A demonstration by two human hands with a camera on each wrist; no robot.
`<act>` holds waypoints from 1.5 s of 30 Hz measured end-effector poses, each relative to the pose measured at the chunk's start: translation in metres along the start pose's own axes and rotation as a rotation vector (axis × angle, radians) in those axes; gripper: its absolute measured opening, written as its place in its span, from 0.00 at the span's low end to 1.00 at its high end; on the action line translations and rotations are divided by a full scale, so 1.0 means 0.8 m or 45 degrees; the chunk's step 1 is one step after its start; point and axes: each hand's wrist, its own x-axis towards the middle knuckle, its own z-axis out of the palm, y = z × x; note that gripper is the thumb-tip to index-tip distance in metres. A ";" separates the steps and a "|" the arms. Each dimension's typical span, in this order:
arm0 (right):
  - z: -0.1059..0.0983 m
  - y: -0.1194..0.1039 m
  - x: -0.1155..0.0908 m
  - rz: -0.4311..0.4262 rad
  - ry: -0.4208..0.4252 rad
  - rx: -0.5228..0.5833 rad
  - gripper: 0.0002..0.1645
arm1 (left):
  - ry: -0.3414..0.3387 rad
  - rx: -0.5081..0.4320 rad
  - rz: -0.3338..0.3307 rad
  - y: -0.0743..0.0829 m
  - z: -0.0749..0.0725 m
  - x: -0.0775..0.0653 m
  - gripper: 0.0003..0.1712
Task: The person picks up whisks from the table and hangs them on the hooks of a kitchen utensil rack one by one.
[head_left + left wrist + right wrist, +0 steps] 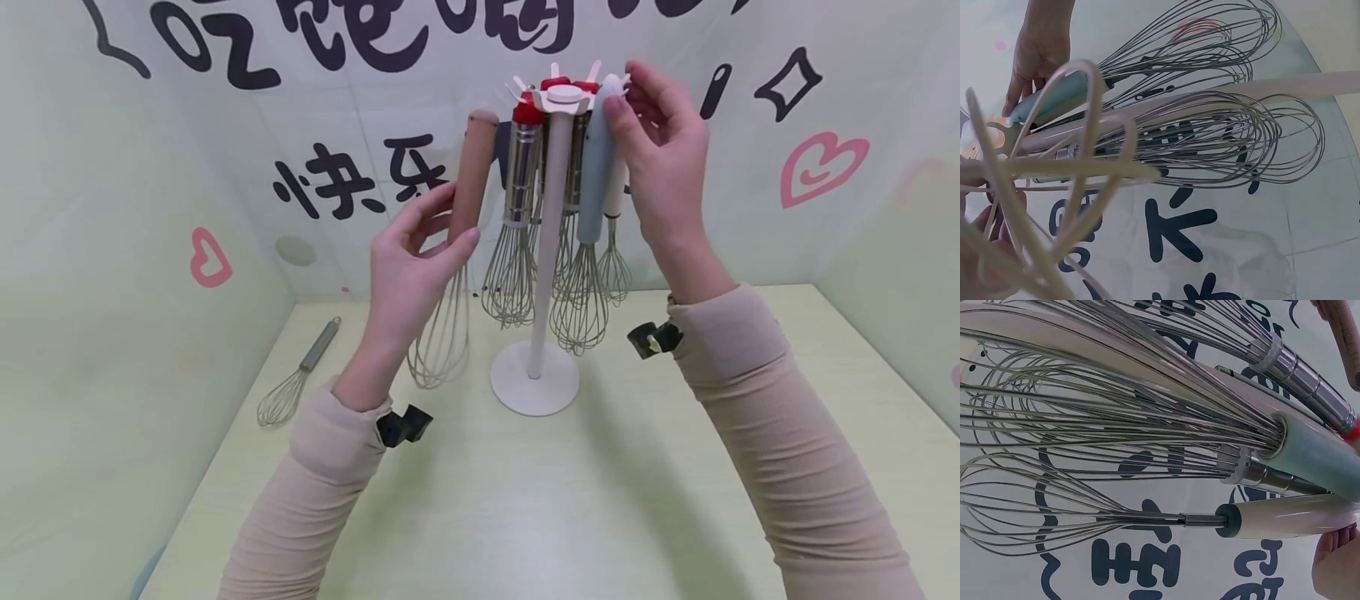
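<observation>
My left hand point(412, 271) grips the lower handle of a whisk with a brown wooden handle point(476, 154), its wires pointing down. In the left wrist view that whisk's pale wires blur across the foreground. Just right of it stands a white whisk stand point(551, 242) with a round base and hooks on top. My right hand point(667, 154) pinches the top of a blue-handled whisk point(596, 175) beside the stand's hooks; whether its loop sits on a hook is hidden. Steel-handled whisks with red ends point(522, 158) and a white-handled whisk point(615, 192) hang around the pole.
On the tabletop's left side lies a small whisk with a grey handle point(318, 346). A printed cloth point(330, 108) with black lettering rises behind the table point(540, 500), and pale walls flank it on both sides.
</observation>
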 end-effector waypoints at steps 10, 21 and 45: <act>-0.004 0.002 0.006 0.045 -0.087 -0.071 0.21 | -0.015 -0.008 0.023 0.004 0.006 -0.002 0.27; -0.008 0.001 0.010 0.084 -0.135 -0.014 0.20 | -0.022 -0.019 0.063 0.010 0.009 0.000 0.28; 0.011 0.005 0.007 0.032 -0.027 0.110 0.24 | 0.055 -0.022 0.121 0.009 0.011 0.009 0.28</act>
